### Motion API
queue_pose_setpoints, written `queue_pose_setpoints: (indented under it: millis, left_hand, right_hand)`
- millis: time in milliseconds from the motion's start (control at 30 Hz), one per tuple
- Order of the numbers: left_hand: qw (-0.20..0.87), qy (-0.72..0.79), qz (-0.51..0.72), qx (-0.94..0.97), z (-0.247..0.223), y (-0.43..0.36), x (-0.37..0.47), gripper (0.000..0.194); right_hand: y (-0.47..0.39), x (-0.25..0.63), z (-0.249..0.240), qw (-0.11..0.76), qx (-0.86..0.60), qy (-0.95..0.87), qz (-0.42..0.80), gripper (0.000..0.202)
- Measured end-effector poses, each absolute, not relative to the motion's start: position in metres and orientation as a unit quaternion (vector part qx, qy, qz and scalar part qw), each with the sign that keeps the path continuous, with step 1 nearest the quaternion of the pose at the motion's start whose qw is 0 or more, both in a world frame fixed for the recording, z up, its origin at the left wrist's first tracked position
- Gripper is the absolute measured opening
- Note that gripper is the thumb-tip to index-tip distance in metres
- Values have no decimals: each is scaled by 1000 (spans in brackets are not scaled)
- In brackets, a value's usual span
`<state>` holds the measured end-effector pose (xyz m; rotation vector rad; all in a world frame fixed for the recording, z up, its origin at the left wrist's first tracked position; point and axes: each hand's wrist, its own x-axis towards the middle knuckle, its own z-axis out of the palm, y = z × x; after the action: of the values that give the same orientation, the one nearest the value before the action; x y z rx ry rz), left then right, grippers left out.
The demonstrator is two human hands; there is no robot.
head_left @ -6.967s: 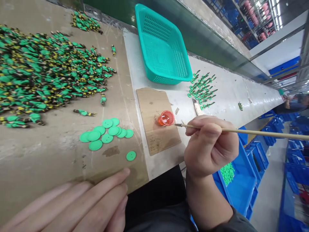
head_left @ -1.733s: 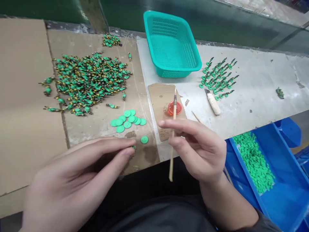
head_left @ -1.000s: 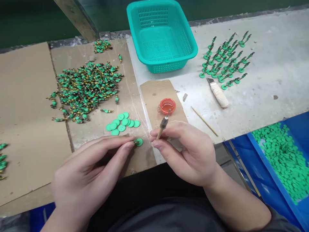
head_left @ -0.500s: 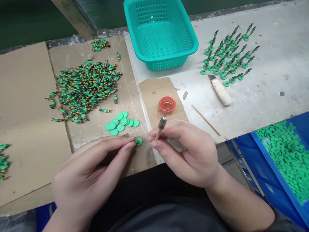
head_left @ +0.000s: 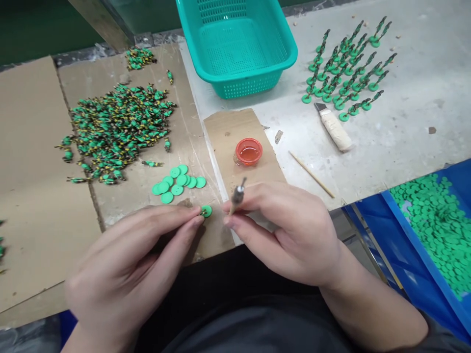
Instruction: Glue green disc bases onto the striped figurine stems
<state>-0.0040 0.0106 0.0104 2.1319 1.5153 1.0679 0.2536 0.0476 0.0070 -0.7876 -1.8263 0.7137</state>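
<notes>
My left hand (head_left: 136, 264) is closed in a pinch on a small figurine, mostly hidden by the fingertips, with a green disc base (head_left: 207, 211) at its end. Between the thumb and fingers of my right hand (head_left: 283, 230) is a thin wooden-handled tool (head_left: 237, 196) with a dark wrapped band and a metal tip pointing up and away. Beyond that tip, a small red cup (head_left: 249, 152) of clear liquid sits on a piece of cardboard (head_left: 228, 125). Several loose green discs (head_left: 179, 189) lie just past my left fingers.
A heap of green figurines (head_left: 121, 130) covers the cardboard at left. Behind stands a teal basket (head_left: 241, 88). On the right are figurines standing on bases (head_left: 346, 73), a wrapped-handle blade (head_left: 335, 130), a wooden stick (head_left: 312, 174) and a blue bin of green discs (head_left: 434, 225).
The view has shifted slightly, so the table things sit higher and further left. My right hand's tool has moved a little left, toward the disc base. Both grips stay the same.
</notes>
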Motion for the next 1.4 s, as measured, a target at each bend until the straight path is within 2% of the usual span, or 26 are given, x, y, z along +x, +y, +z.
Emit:
queue_pose_setpoints:
  millis: [167, 333, 467, 733, 900, 1067, 1267, 1400]
  left_hand:
    - [159, 561, 376, 720, 11, 12, -1, 14]
    - [154, 587, 369, 704, 12, 8, 2, 17]
    - [164, 612, 363, 684, 12, 4, 4, 14]
    - [146, 618, 362, 683, 9, 4, 1, 16]
    - [154, 616, 378, 674, 7, 3, -3, 25]
    - [159, 625, 379, 664, 10, 1, 3, 22]
    - [162, 606, 389, 675, 16, 4, 13, 16]
    - [159, 566, 393, 706, 13, 9, 9, 23]
  right_hand:
    - [64, 245, 11, 481, -316, -765, 288, 9]
    - [76, 235, 21, 388, -335, -781, 357, 21]
    - [78, 233, 23, 354, -337, -788, 374, 24]
    - [76, 233, 15, 373, -307, -792, 373, 23]
    - [75, 234, 12, 361, -297, -794, 389, 19]
    - [74, 236, 10, 349, -296, -796, 395, 18]
    - [68, 238, 5, 410, -322, -766, 376, 19]
    - [67, 239, 6, 417, -319, -758, 386, 14]
